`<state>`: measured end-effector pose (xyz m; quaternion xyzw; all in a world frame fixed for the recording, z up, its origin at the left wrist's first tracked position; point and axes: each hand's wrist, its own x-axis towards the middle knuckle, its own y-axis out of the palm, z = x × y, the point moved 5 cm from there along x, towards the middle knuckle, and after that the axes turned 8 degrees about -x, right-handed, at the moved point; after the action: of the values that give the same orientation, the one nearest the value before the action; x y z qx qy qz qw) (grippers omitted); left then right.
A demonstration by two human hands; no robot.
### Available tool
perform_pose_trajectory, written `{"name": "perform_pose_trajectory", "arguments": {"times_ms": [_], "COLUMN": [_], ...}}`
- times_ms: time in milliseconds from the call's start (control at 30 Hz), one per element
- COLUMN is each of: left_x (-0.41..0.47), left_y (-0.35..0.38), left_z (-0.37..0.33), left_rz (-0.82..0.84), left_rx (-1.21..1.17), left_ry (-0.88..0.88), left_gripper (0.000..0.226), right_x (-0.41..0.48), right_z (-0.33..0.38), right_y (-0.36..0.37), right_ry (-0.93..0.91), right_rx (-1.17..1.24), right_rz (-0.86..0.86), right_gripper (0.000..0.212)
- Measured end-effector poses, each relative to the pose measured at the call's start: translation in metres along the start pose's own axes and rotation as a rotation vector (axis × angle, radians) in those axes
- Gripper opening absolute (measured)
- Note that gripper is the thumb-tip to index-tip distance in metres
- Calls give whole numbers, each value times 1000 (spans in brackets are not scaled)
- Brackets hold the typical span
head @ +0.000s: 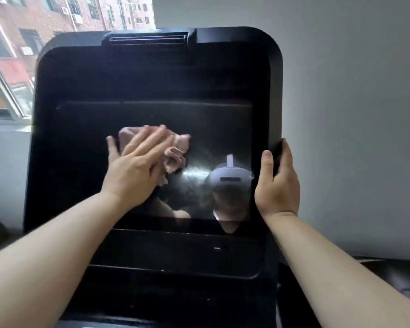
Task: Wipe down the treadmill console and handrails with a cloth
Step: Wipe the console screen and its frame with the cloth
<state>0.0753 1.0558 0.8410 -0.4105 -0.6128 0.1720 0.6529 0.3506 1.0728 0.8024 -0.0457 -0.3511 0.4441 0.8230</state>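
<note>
Left hand (137, 171) lies flat, fingers straight, pressing the pink cloth (175, 150) onto the console (152, 74) screen, while the right hand (278, 183) grips the console's right edge. Looks like early going: screen underway, handrails out of sight and seemingly not yet done.

Daylight from window (8, 67) at L, room dim; glare + reflections on glossy console (152, 79); slight blur, edges warped.
</note>
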Motion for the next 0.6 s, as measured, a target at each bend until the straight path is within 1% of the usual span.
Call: {"name": "perform_pose_trajectory", "arguments": {"times_ms": [33, 67, 100, 133, 167, 233, 267, 300, 333, 367, 400, 467, 500, 533, 567, 600], "left_x": [1, 1, -2, -5, -9, -28, -35, -36, -34, -31, -25, -18, -18, -17, -17, -17], "left_y": [1, 7, 16, 26, 37, 49, 46, 40, 33, 25, 16, 1, 1, 8, 18, 30], "left_z": [4, -4, -23, -49, -76, -119, -123, -114, -97, -74, -46, 6, 12, 0, -23, -55], "left_rz": [-58, -115, -149, -152, -124, -15, 38, 77, 84, 61, 42, -68, -134, -187, -214, -215], "left_rx": [-52, -85, -102, -117, -134, -105, -53, -10, 29, 51, 44, -16, -51, -63, -76, -106], "left_ry": [-193, -339, -404, -369, -250, 116, 282, 402, 453, 412, 250, -263, -468, -592, -616, -550], "left_gripper": [52, 53, 55, 55, 53, 49, 47, 47, 48, 51, 55, 56, 55, 55, 56, 57], "right_x": [0, 0, 0, 0, -1, 0, 0, 0, 0, 0, 0, 0, 0, 0, 0, 0], "right_z": [-1, -1, -1, -2, -2, -1, 0, 1, 2, 1, 1, -1, -1, -1, -1, -1], "right_y": [0, 0, 1, 0, 0, -1, -1, -2, -2, -2, -1, -1, -1, -1, -1, -1], "right_ry": [5, 8, 9, 10, 12, 15, 14, 9, 3, -2, -6, -3, 2, 5, 6, 5], "right_rx": [-1, -2, -2, 1, 5, 2, -6, -13, -18, -19, -18, -13, -10, -8, -6, -8], "right_rz": [-8, -10, -6, -1, 3, 4, 1, -1, -2, -2, -1, -7, -10, -9, -7, -7], "right_gripper": [62, 61, 61, 61, 61, 63, 63, 63, 63, 62, 62, 62, 62, 62, 62, 62]}}
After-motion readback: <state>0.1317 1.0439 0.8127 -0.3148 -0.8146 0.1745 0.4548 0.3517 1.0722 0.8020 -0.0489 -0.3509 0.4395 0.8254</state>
